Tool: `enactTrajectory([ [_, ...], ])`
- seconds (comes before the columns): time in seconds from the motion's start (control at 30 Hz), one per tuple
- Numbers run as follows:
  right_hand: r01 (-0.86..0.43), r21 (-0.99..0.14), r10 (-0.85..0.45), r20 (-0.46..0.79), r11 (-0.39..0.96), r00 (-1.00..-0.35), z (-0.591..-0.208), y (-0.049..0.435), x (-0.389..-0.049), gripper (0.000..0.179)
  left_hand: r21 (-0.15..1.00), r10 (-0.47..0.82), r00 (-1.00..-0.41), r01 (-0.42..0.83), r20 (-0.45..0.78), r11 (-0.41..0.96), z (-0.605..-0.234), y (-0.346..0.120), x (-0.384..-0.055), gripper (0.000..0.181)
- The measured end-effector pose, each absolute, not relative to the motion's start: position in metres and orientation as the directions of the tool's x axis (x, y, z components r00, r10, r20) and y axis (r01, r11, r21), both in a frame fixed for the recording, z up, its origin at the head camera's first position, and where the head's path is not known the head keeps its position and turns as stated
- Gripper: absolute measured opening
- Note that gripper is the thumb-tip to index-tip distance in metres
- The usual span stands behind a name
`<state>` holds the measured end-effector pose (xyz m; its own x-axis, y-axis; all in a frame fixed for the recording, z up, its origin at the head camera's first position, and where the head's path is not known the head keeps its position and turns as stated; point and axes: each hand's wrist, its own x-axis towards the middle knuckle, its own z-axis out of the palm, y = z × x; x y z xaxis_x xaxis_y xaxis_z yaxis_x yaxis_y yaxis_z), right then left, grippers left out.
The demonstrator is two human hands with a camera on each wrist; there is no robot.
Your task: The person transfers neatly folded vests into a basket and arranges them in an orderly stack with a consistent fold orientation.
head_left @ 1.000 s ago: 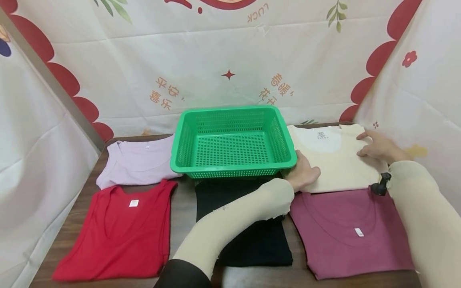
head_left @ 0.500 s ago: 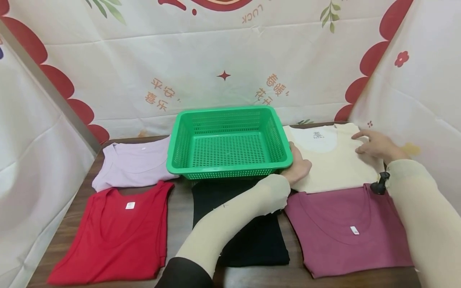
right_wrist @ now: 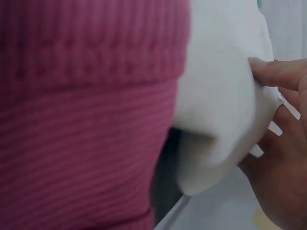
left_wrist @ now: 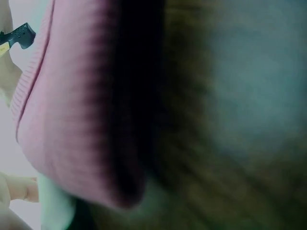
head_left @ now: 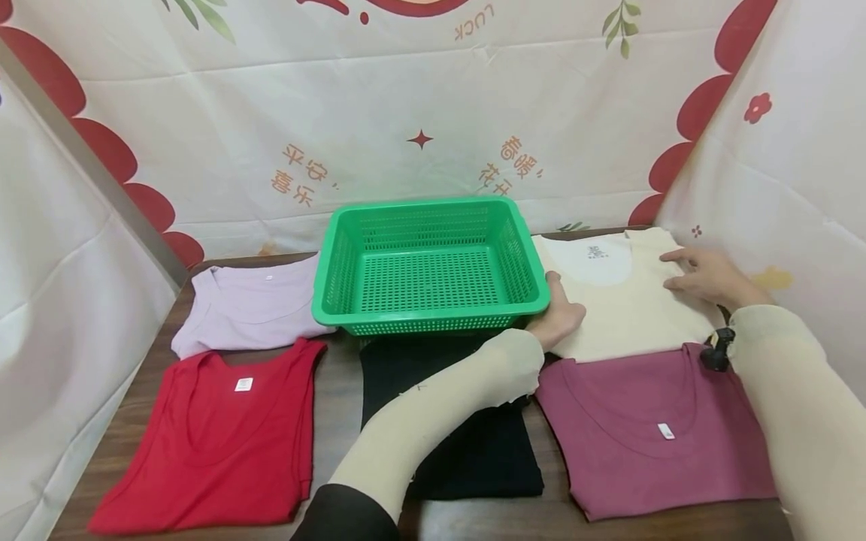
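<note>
A folded cream shirt (head_left: 602, 323) with a white inner neck panel lies at the back right of the table. At its left side, between shirt and basket, is my left hand (head_left: 558, 315), its thumb over the cloth and its other fingers partly hidden. My right hand (head_left: 710, 279) holds the shirt's right edge. In the right wrist view the right thumb (right_wrist: 271, 72) presses on the cream cloth, with the fingers around its far side. Just left of the left hand stands a green plastic basket (head_left: 433, 309) without anything in it.
A plum shirt (head_left: 649, 458) lies in front of the cream one. The left forearm crosses a black folded garment (head_left: 467, 469). To the left are a red tank top (head_left: 230, 451) and a lilac top (head_left: 257, 308). Printed white cloth (head_left: 365, 105) hangs behind the table.
The head view has shifted slightly, moving the scene a little left. Both hands stay at the cream shirt's sides, with the left thumb and right fingers moving only slightly.
</note>
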<state>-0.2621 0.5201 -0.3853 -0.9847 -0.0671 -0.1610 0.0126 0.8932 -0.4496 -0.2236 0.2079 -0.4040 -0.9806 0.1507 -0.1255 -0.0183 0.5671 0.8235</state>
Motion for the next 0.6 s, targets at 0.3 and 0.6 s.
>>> enactTrajectory([
  [0.3,-0.018,-0.435,-0.079,-0.122,0.9,-0.989,-0.392,0.519,-0.259,0.064,0.753,0.308,-0.951,0.209,0.009,0.623,-0.41,0.211,-0.227,0.092],
  [0.6,0.077,-0.422,0.001,-0.177,0.904,-0.984,-0.375,0.514,-0.254,0.072,0.671,0.403,-0.909,0.365,0.108,0.645,-0.404,0.215,-0.221,0.099],
])
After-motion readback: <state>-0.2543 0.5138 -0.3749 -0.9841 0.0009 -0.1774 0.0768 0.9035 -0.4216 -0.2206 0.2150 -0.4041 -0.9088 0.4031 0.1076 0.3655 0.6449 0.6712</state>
